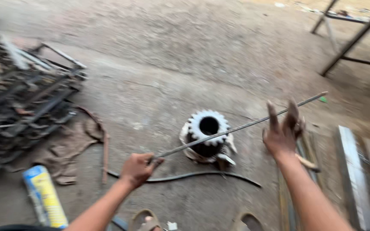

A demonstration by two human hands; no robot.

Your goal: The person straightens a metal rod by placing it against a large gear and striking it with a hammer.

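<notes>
A heap of scrap metal frames [20,92] fills the left of the frame, and a toothed metal drum [207,134] stands on the concrete floor [185,51] at centre. Above the drum, the left hand [138,169] is clamped on the low end of a thin steel rod [240,127] slanting toward upper right; the right hand [282,132] touches it with fingers spread.

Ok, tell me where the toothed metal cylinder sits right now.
The toothed metal cylinder stands on the concrete floor at centre frame, between the left hand and right hand, behind the thin rod.

A pile of scrap metal [22,94] lies left, a toothed motor core [208,134] centre, planks [356,171] right.
</notes>
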